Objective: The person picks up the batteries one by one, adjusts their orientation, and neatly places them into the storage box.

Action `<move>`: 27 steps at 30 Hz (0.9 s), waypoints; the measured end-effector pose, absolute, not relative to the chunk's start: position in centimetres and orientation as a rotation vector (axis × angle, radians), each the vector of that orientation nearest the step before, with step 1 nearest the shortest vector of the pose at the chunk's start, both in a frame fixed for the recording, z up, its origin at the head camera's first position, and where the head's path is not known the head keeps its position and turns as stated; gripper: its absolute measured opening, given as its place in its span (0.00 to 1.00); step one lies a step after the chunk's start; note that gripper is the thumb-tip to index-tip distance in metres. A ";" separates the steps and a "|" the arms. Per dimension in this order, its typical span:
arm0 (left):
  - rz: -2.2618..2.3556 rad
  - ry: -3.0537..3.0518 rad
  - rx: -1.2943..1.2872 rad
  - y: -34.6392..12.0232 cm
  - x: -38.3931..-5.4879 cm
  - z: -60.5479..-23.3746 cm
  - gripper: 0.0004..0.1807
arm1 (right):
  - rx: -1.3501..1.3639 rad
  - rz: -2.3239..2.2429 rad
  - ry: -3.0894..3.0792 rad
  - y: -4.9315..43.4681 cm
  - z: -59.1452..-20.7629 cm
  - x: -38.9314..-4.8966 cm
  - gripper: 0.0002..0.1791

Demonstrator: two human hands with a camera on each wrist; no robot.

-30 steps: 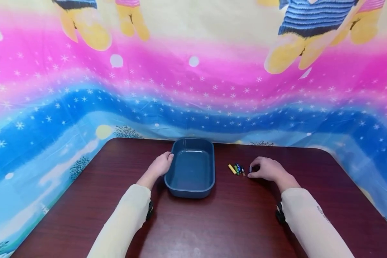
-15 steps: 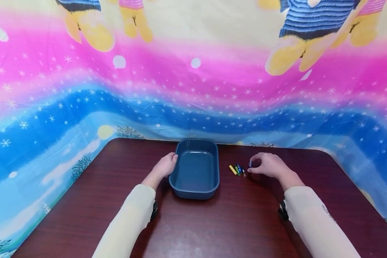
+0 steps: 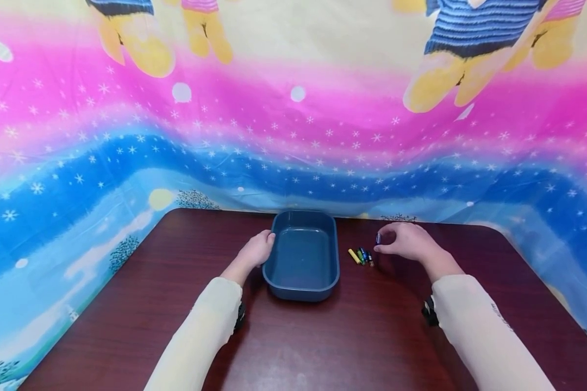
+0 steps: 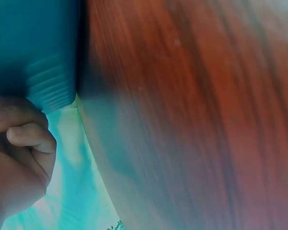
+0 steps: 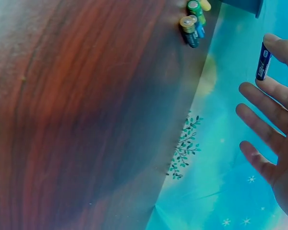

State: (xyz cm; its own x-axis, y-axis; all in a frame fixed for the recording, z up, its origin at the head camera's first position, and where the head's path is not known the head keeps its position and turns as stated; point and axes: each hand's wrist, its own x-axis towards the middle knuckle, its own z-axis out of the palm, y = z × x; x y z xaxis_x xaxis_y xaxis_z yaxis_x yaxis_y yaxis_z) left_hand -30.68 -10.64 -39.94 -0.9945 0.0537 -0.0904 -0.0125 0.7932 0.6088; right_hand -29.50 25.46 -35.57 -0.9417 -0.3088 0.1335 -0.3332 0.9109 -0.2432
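A blue-grey tray point(image 3: 300, 258) on the desk point(image 3: 323, 342) is gripped at its side by the left hand point(image 3: 257, 248), likely for steadiness; near grouped batteries point(image 5: 188, 29), a dark battery point(image 5: 264, 62) is pinched end to end by the right hand point(image 3: 411, 241), other fingers point(image 5: 259, 121) apart.

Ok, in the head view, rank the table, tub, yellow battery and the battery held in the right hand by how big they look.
1. Table
2. Tub
3. Yellow battery
4. Held battery, though the right hand partly hides it
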 end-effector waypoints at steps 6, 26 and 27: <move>0.968 2.901 0.027 -10.4 -30.7 -39.9 0.25 | 0.527 0.393 -2.985 25.1 -34.8 -29.8 0.34; 0.911 2.928 0.065 -9.7 -30.9 -39.8 0.24 | 0.599 0.460 -2.947 23.3 -33.5 -29.9 0.37; 0.915 2.928 0.069 -9.7 -30.9 -39.8 0.24 | 0.597 0.504 -2.952 23.2 -33.4 -30.0 0.36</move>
State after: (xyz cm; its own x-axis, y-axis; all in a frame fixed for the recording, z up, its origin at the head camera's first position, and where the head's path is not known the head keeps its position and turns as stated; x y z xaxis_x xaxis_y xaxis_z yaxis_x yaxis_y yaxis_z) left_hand -30.85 -9.69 -39.79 -0.9963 0.0646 -0.0570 0.0207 0.8215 0.5698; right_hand -29.98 23.24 -33.44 -0.9198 -0.3630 0.1493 -0.3920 0.8692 -0.3016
